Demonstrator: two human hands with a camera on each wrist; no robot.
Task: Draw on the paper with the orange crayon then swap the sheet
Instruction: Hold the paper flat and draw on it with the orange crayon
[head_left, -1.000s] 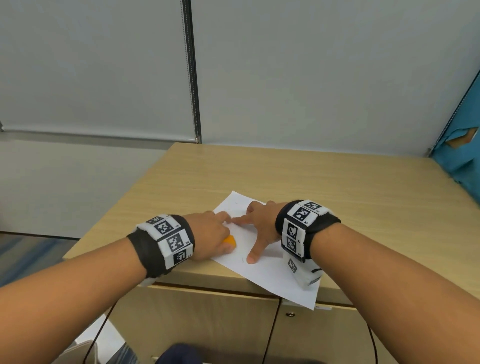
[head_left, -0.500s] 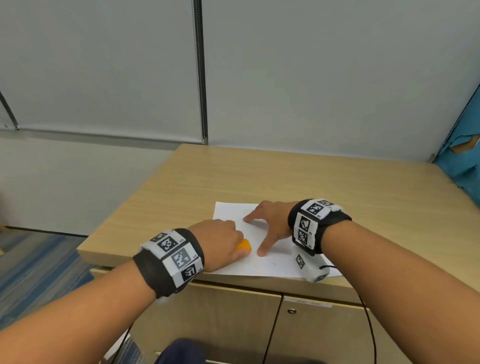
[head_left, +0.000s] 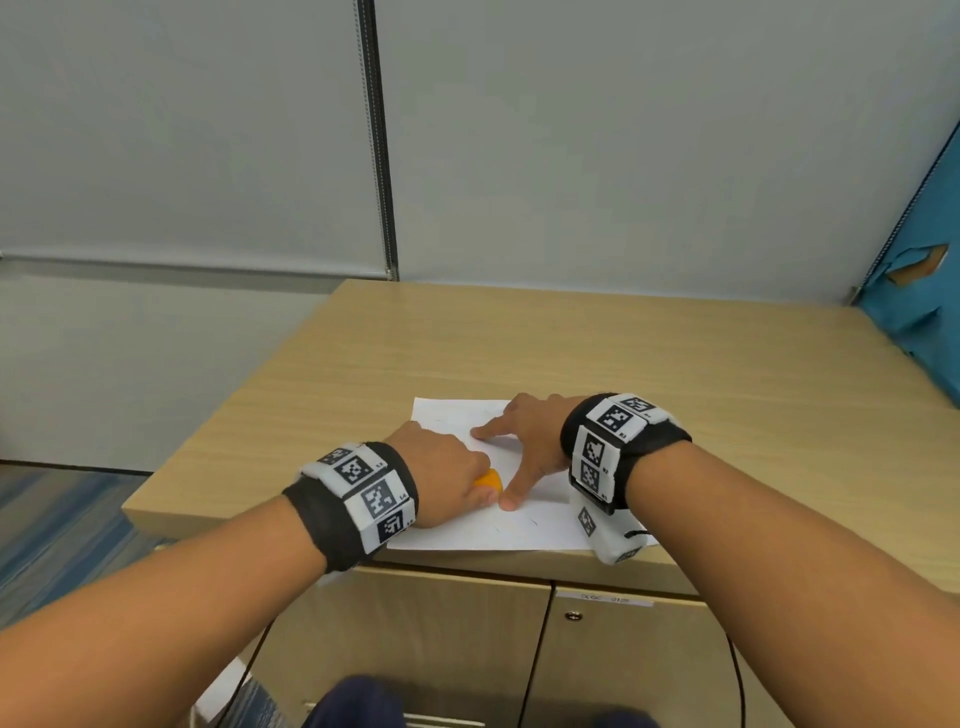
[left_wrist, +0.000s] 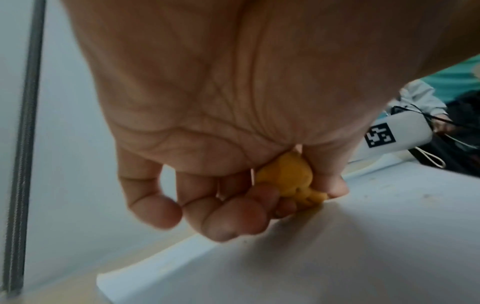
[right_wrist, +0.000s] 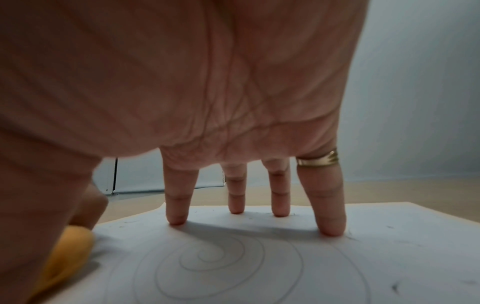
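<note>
1. The left hand (head_left: 441, 478) grasps a stubby, rounded orange crayon (head_left: 489, 480), its fingers (left_wrist: 226, 218) curled tight round it and the thumb against its side. The left wrist view shows the crayon (left_wrist: 288, 181) as a waxy, lumpy nub whose lower end meets the sheet.
2. The crayon sits on the near left part of a white rectangular sheet of paper (head_left: 457, 421), just beside the right thumb.
3. The paper lies flat on a light wood-grain cabinet top (head_left: 571, 348), near its front edge. In the right wrist view the matte sheet (right_wrist: 389, 257) carries a thin grey pencil-like spiral (right_wrist: 207, 259) and a few small dark flecks.
4. The right hand (head_left: 530, 441) holds nothing; it is spread, with straight fingertips (right_wrist: 178, 220) pressing the paper down. A gold ring (right_wrist: 318, 159) bands one finger.
5. Both wrists wear black bands with white square-coded tags (head_left: 374, 491).
6. A torn blue panel (head_left: 914, 296) stands at the far right, against the pale grey wall.
7. Against the picture from a second ago, the sheet has turned from skewed, with a corner overhanging the front edge, to nearly square with that edge; the left hand has drawn nearer the front, and the right hand has kept its spread press on the paper.
</note>
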